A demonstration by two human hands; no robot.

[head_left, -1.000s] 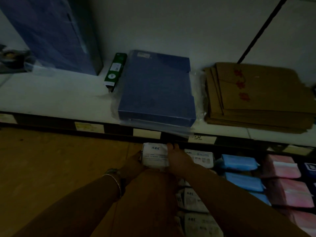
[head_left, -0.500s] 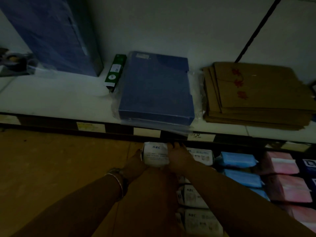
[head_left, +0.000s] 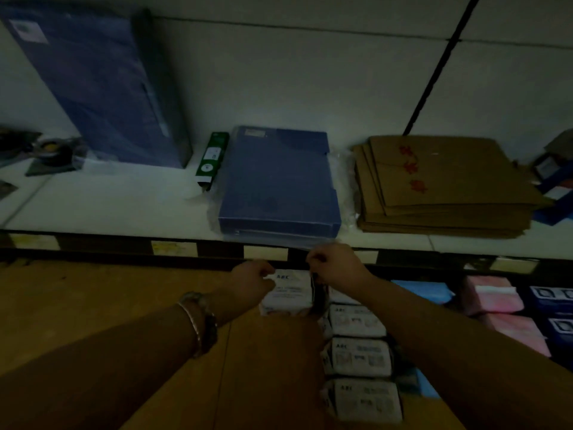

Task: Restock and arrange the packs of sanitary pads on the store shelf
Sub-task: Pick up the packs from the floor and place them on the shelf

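white "abc" pack [head_left: 286, 293] beside stacked packs [head_left: 356, 358]

white pack [head_left: 286, 293]: left edge sits under my left hand [head_left: 252, 282], and the small print is mush
right hand [head_left: 336, 265]: fingers [head_left: 314, 263] curled at the pack's top right corner, too dark to tell if they're pinching it
price tags [head_left: 173, 248]: unreadable
tall blue box [head_left: 93, 88]: top cut off
navy packs [head_left: 555, 308]: chopped by the right edge
dark clutter [head_left: 52, 153] far left on the upper shelf [head_left: 124, 206]: blurry, no idea

"ABC" in dark letters on the white pad pack [head_left: 286, 293], "ABC" again on 2 lower white packs [head_left: 356, 356], red characters on brown envelopes [head_left: 449, 187] unreadable, shelf-edge tags [head_left: 265, 252] illegible
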